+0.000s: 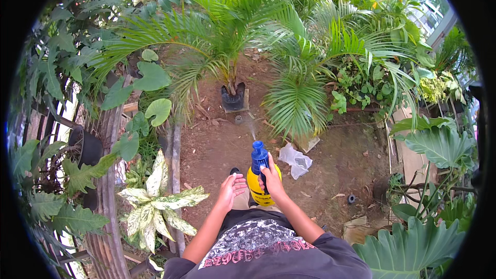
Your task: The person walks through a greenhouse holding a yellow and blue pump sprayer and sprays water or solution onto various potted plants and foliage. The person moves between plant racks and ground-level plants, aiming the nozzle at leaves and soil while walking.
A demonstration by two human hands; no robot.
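A yellow pump pressure sprayer (254,189) with a blue head is in my right hand (272,178), whose thumb lies on the handle near the top. Fine mist (252,130) leaves its nozzle and drifts away from me over the soil. My left hand (232,190) is held just left of the bottle, fingers apart, palm turned toward it, holding nothing. Farther ahead, a potted palm (231,73) grows from a black plastic grow bag (232,100) set on a flat tile. Low palm fronds (298,102) hang ahead to the right.
A crumpled clear plastic bag (295,161) lies on the soil to the right. Wooden rails (110,170) run along the left, beside a variegated plant (157,203) and a tilted black pot (86,146). Large-leaved plants (412,246) and a plank (414,155) line the right.
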